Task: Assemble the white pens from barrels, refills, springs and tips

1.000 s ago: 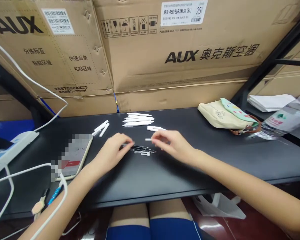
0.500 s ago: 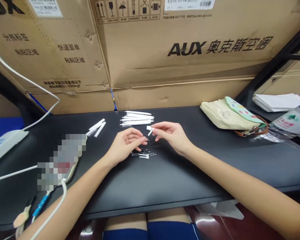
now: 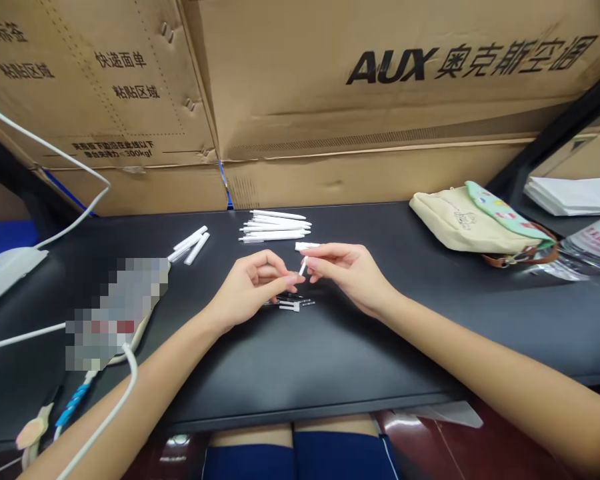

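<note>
My right hand (image 3: 347, 270) pinches a small white plastic pen part (image 3: 303, 265) between thumb and forefinger, tilted, its lower end at the fingertips of my left hand. My left hand (image 3: 260, 283) is closed in a pinch with the other fingers curled; what it holds is too small and covered to make out. Just behind my right fingertips lies a white piece (image 3: 306, 246). Below the hands are a white clip-shaped part (image 3: 290, 306) and small dark and clear pen parts (image 3: 307, 303), partly hidden by my left hand.
Several white pens (image 3: 275, 227) lie in a pile behind the hands, with white barrels (image 3: 196, 248) to their left. A phone-like blurred object (image 3: 125, 313) with cables is at left. A cream pouch (image 3: 450, 217) and a bottle (image 3: 590, 247) stand right; cardboard boxes (image 3: 330, 127) line the back.
My two hands have come together, and the white part in my right hand now meets my left fingertips. The camera view has tipped slightly downward.
</note>
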Tool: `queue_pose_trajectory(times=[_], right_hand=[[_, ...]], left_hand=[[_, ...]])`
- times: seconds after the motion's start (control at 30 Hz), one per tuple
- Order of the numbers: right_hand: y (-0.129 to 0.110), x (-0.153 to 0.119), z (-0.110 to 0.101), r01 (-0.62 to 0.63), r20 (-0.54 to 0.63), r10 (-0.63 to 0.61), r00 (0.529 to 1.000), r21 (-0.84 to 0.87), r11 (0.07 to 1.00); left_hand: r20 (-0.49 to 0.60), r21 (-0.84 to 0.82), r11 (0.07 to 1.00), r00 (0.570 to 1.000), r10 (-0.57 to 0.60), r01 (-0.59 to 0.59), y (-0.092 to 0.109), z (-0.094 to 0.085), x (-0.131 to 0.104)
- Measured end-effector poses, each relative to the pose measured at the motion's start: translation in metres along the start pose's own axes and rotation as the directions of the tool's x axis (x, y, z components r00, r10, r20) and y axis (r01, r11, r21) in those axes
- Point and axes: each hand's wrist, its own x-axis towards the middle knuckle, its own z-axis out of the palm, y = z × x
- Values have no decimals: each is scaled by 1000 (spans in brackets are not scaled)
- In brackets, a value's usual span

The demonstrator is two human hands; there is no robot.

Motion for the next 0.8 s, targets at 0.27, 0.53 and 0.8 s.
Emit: queue_pose_trajectory(times=[0.27, 0.53, 0.8], right_hand=[[1, -2, 2, -80, 31, 79, 996, 63, 995], [-6, -4, 0, 142, -14, -145, 989, -130, 981], [-3, -5, 1, 167, -3, -168, 986, -118, 979]], left_hand=[[39, -52, 998, 999, -15, 17, 2, 5, -3], [-12, -106, 994, 1000, -17, 16, 1, 5, -2], [8, -113, 993, 999, -36, 36, 3, 6, -3]])
